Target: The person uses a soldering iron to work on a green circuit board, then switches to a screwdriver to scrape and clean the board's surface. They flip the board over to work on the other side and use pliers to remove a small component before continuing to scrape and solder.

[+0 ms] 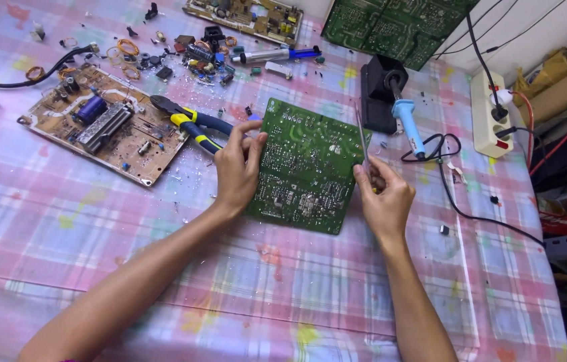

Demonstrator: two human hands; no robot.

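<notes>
Green rectangular printed circuit board (307,167), solder side up, tilted, near the middle of the table, its lower edge resting on the cloth. Left hand (238,171) grips the board's left edge: thumb on the upper face, fingers curled behind, closed firmly on it. Right hand (384,198) sits at the board's right edge, fingers pinched shut around thin silver metal tweezers (362,137), which stand nearly upright with the tips just above the board's right side.

Just left of the board: blue-and-yellow-handled black pliers (189,123), lying flat, partly hidden by the left hand. Further left, toward the table's left edge: a tan circuit board with a grey heat sink and a blue capacitor (105,131), component side up. Far edge, centre: a scatter of small loose electronic parts and copper wire coils (189,57), and a silver and blue desoldering pump (276,55). Right of the green board: a blue-handled soldering iron (407,124) resting in a black stand (377,90), its black cable (471,218) running toward the right edge. A cream power strip (488,114) lies at the far right edge.

Surface: table covered with a pink, white and blue plaid cloth (263,295), flecked with solder debris. A white wall shows beyond the far right corner; two more green boards (390,27) lean there.
</notes>
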